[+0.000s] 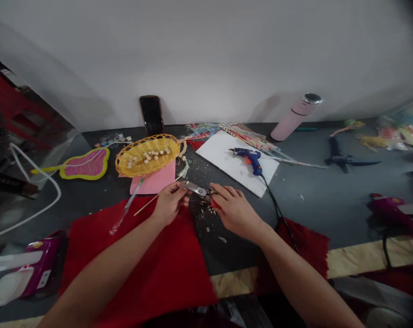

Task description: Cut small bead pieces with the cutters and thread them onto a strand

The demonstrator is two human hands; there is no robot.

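Mid-frame, left grip (169, 202) pinches a pale bit (185, 182) at the scissors (194, 188); right grip (234, 207) wraps their handles. Likely trimming; next squeeze seems to call for a steady left grip.

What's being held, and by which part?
Scissors, by the red handles, in the right grip. Whether the left grip holds anything is unclear.

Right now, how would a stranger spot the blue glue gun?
On the dark table, find the white board beyond the right hand. The glue gun lies on it: blue body, orange trigger and black cord, unlike the slim sticks behind.
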